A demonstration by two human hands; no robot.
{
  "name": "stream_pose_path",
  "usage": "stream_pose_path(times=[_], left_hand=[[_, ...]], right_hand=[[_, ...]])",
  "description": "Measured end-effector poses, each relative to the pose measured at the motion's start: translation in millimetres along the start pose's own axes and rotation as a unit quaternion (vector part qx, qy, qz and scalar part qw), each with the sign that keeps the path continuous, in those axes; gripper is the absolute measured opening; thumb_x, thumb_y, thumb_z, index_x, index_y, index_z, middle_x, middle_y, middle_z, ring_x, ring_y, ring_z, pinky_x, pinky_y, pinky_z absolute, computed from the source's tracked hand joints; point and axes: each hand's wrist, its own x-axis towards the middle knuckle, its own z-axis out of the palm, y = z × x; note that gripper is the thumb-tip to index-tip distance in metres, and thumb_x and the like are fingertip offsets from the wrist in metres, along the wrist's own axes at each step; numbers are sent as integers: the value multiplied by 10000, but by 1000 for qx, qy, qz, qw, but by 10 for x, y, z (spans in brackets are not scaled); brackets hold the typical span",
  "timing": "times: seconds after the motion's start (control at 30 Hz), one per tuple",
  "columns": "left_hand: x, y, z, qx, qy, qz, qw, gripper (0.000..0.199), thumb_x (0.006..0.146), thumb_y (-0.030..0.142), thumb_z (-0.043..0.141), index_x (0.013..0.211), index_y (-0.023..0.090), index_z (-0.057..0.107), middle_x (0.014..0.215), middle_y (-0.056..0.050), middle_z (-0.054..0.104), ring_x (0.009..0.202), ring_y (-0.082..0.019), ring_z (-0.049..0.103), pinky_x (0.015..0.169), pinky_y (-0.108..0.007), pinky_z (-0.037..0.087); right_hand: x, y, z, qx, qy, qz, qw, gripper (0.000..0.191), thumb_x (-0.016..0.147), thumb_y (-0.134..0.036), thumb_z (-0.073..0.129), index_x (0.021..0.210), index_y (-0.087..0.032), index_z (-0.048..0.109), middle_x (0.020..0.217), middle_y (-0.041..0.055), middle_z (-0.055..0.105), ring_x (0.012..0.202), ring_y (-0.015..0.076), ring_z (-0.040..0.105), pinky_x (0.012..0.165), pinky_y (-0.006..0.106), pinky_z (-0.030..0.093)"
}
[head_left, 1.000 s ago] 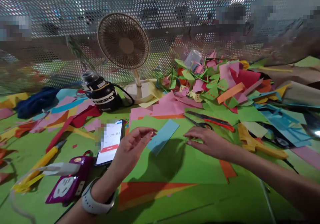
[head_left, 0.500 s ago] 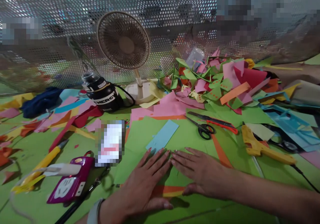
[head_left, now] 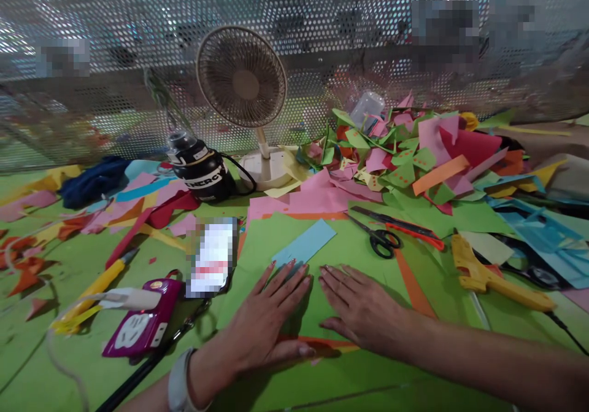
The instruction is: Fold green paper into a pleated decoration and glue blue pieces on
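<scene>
Both my hands lie palm down on a green paper sheet (head_left: pixel 368 246). My left hand (head_left: pixel 264 320) has its fingers spread, with the fingertips at the lower edge of a light blue paper strip (head_left: pixel 307 243). To its right, my right hand (head_left: pixel 361 304) rests flat with nothing in it, and a narrow gap parts the two hands. Orange paper (head_left: pixel 322 341) shows below and between them. Beyond my right hand lie black scissors (head_left: pixel 385 243) and a red and black cutter (head_left: pixel 414 234).
A yellow glue gun (head_left: pixel 501 280) lies at right, near a pile of paper scraps (head_left: pixel 400 148). A fan (head_left: pixel 243 83) and black bottle (head_left: pixel 202 172) stand behind. At left are a phone (head_left: pixel 214 258), purple device (head_left: pixel 142 326) and yellow pen-like tool (head_left: pixel 99 286).
My hands have moved slightly apart, and more green sheet shows between them. The whole view has shifted, so most objects appear a little farther right.
</scene>
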Motion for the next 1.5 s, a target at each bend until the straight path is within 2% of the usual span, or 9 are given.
stream_pose_path(times=[0.1,0.2,0.33,0.57,0.67,0.83,0.97,1.2,1.5], left_hand=[[-4,-7,4,-6,7,-1,1000,959,868,762,387,1562,162,106,1576,-124,309,1469,-337,196,1196,-541,76],[3,-9,-3,-16,0,-8,1000,948,866,762,390,1563,185,105,1584,-123,288,1468,-340,199,1188,-562,94],[32,-39,-38,-30,-27,-19,999,927,859,775,381,1556,203,165,1596,-135,242,1468,-352,194,1174,-582,128],[153,-193,-155,-48,-94,-29,994,882,884,765,328,1554,208,189,1595,-136,221,1475,-370,138,1165,-592,143],[244,-222,-203,-60,-126,-44,989,864,901,748,309,1548,183,212,1591,-161,203,1475,-366,133,1164,-587,153],[402,-218,-240,-57,-118,-79,988,835,913,736,291,1533,178,260,1578,-171,238,1467,-344,184,1159,-565,192],[483,-206,-261,-54,-126,-103,985,854,915,738,268,1527,141,272,1574,-196,225,1456,-334,228,1151,-540,232],[532,-203,-268,-27,-102,-121,987,849,902,755,277,1498,154,348,1553,-186,303,1426,-317,327,1126,-515,291],[585,-332,-282,-21,-114,-148,982,875,900,769,218,1475,134,395,1546,-192,321,1413,-334,346,1107,-517,323]], right_hand=[[-23,-30,130,-36,40,-5,999,451,1007,-365,430,1186,-24,663,1240,221,665,1157,300,630,964,436,509],[-39,-2,129,-36,27,-28,999,358,973,-239,476,1206,-29,650,1251,222,658,1162,304,627,971,449,507],[-32,120,-55,12,-30,-83,996,361,908,-113,508,1240,-28,622,1252,214,660,1169,286,628,1017,447,491],[-127,398,-334,166,-40,-62,983,453,861,-18,441,1269,-100,621,1304,153,634,1204,229,613,1076,458,451],[-217,523,-370,213,-23,-66,975,446,857,-16,447,1235,-129,653,1283,127,651,1211,203,605,1077,414,451],[-347,647,-381,257,-29,-51,965,416,866,-27,453,1167,-180,695,1232,89,689,1198,188,611,1069,395,456],[-401,662,-368,290,-27,-41,956,372,889,-61,482,1153,-202,704,1223,87,694,1180,190,625,1071,400,451],[-468,711,-385,357,-10,-28,933,384,882,-47,497,1165,-209,700,1205,77,701,1144,166,648,1058,382,466],[-588,732,-566,394,-8,1,919,366,858,-62,537,1076,-272,742,1085,27,754,1033,168,708,1021,393,507]])
